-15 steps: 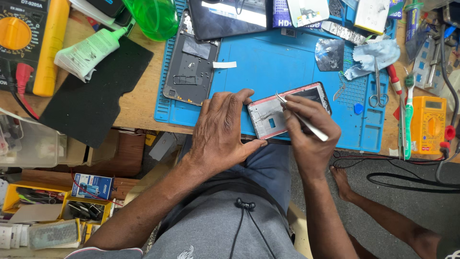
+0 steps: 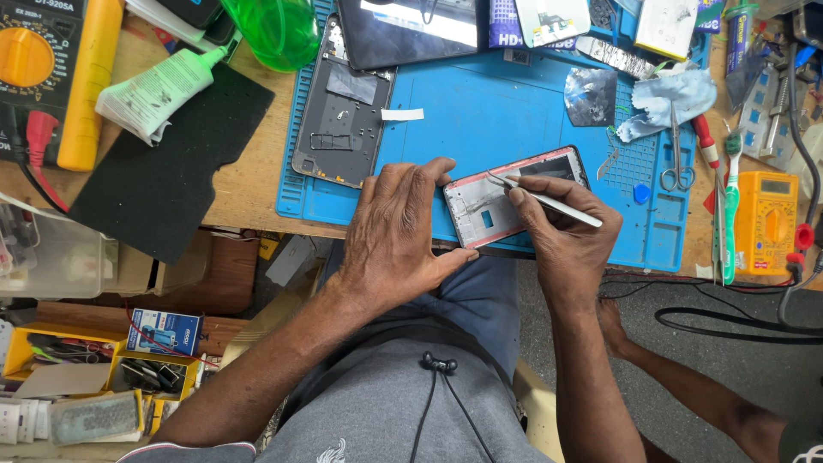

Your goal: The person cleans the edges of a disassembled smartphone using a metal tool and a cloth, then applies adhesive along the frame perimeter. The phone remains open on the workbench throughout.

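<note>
An opened phone (image 2: 514, 193) with a reddish frame lies at the near edge of a blue work mat (image 2: 506, 111). My left hand (image 2: 399, 236) presses flat on the phone's left end and holds it down. In my right hand (image 2: 561, 244) is a pair of metal tweezers (image 2: 549, 199), its tip touching the inside of the phone near the upper left corner. A dark phone back frame (image 2: 339, 116) rests on the mat's left side, with a small white strip (image 2: 402, 114) beside it.
Scissors (image 2: 677, 159), a blue cloth (image 2: 673, 94), a red screwdriver (image 2: 705, 141) and a toothbrush (image 2: 730, 201) lie at the mat's right. Orange multimeters (image 2: 765, 221) (image 2: 30, 64) sit at both ends. A glue tube (image 2: 154, 90), a black foam pad (image 2: 167, 167) and a green bowl (image 2: 279, 30) are left.
The tweezers' tip has shifted slightly inside the phone. My left hand stays pressed on the phone.
</note>
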